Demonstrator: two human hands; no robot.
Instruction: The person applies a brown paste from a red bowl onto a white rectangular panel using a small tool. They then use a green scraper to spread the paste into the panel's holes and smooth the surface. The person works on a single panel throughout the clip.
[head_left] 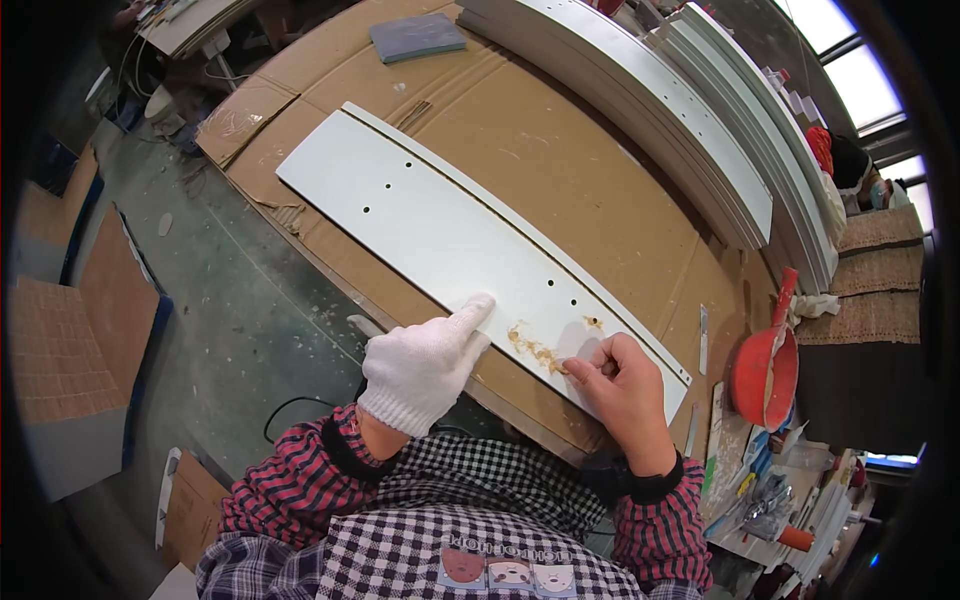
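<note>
A long white panel (440, 240) with several dark holes and a groove along its far edge lies slantwise on the cardboard. My left hand (420, 370), in a white knitted glove, rests at its near edge with the index finger stretched out over the surface. Bare, my right hand (627, 385) is over the panel's right end, thumb and fingers pinched together. What they hold, if anything, is too small to make out. Beside those fingertips is a patch of yellow-brown residue (535, 350), and a smaller brown mark surrounds one nearby hole.
Brown cardboard (560, 190) covers the table. A grey block (417, 38) lies at the far side. White panels (640, 90) stand stacked at the far right. On the right are a red pan-like container (765, 370) and a cluttered side surface; cardboard boxes (75, 340) stand on the left.
</note>
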